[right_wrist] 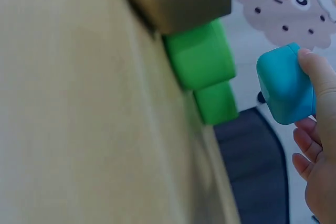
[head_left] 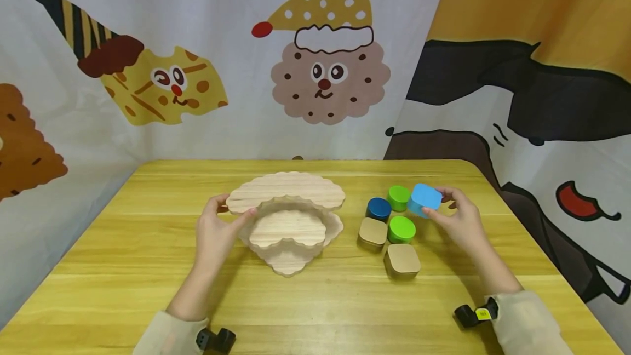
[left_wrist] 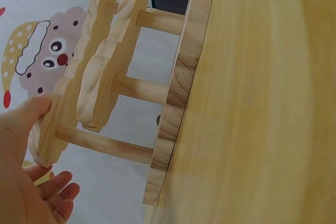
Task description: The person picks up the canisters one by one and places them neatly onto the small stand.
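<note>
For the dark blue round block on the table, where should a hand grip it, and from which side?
Probably from above, fingers on the curved side wall of the dark blue round block. Its far-left side is open, while a green round block and a tan square block crowd the others, so a sideways reach looks awkward.

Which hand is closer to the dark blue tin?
Right. The right hand, holding the light blue tin, is just beyond the dark blue tin; the left hand grips the wooden stand, farther off.

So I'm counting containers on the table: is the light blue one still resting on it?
No, the right hand holds the light blue container lifted above the table.
</note>
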Demonstrator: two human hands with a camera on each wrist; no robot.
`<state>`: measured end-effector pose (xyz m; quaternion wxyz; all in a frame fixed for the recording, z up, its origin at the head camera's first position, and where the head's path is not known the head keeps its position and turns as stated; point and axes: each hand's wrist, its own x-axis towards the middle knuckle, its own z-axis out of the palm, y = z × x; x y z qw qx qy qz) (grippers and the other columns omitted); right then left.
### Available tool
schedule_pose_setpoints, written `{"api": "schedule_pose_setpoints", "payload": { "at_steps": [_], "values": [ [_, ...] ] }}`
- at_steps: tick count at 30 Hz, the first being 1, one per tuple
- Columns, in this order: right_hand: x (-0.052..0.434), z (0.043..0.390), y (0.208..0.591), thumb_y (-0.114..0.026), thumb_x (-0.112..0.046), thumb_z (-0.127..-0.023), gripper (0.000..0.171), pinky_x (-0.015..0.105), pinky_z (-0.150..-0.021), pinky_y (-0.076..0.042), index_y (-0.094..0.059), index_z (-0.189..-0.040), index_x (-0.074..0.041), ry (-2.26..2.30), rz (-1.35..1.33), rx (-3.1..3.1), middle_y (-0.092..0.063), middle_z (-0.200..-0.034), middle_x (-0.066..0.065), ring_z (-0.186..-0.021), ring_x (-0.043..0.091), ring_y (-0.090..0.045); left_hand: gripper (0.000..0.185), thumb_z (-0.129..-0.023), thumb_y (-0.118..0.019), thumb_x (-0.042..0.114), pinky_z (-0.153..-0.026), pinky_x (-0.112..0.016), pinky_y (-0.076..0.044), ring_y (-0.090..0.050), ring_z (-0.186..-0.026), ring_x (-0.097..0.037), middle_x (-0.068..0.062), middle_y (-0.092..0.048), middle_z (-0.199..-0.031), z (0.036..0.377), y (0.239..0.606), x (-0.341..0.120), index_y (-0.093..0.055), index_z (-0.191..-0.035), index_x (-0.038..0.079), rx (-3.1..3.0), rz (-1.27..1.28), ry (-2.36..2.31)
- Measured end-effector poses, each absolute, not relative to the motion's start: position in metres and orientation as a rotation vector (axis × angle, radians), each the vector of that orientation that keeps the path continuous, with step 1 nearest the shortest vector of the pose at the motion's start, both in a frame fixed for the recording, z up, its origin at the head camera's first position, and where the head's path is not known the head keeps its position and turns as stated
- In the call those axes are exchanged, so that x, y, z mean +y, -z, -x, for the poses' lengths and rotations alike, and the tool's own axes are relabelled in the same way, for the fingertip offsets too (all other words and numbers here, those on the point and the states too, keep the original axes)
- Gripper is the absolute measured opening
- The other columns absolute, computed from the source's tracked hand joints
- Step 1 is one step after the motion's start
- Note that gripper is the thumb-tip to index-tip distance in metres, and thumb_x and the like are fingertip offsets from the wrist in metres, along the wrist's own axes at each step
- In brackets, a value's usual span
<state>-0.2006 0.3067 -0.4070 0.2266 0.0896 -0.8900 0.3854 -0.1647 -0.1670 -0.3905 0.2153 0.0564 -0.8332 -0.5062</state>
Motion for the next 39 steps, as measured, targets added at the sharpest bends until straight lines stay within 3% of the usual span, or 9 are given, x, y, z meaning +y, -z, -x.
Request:
{"api": "schedule_pose_setpoints", "payload": {
  "at_steps": [17,31,39],
  "values": [
    [0.261,0.183,0.356,-0.082,0.000,-0.072,0.052,0.024,-0.079,-0.032,-0.057,-0.117,0.005,-1.090,-0.429,-2.338,-0.059,-0.102,0.011,-0.091,0.021,-0.046,0.069,-0.073,-0.085,0.030,-0.077,-0.036,-0.039,-0.052,-0.100,-0.030,-0.016,-0.058,-0.109,0.165,0.391,-0.166,-0.053,-0.123,-0.004,-2.312,-0.155,1.380],
    [0.210,0.178,0.326,-0.084,-0.004,-0.072,0.052,0.034,-0.081,-0.035,-0.058,-0.118,0.001,-1.164,-0.581,-2.357,-0.057,-0.099,0.009,-0.090,0.024,-0.046,0.068,-0.073,-0.085,0.029,-0.074,-0.036,-0.038,-0.052,-0.099,-0.032,-0.016,-0.058,-0.107,0.165,0.390,-0.166,-0.052,-0.122,-0.005,-2.315,-0.142,1.362],
    [0.184,0.180,0.315,-0.084,-0.006,-0.072,0.052,0.033,-0.080,-0.037,-0.059,-0.118,-0.002,-1.187,-0.684,-2.336,-0.058,-0.098,0.007,-0.090,0.021,-0.047,0.071,-0.073,-0.085,0.033,-0.075,-0.036,-0.039,-0.052,-0.099,-0.032,-0.016,-0.057,-0.109,0.165,0.390,-0.166,-0.051,-0.123,-0.004,-2.337,-0.153,1.372]
  ]
}}
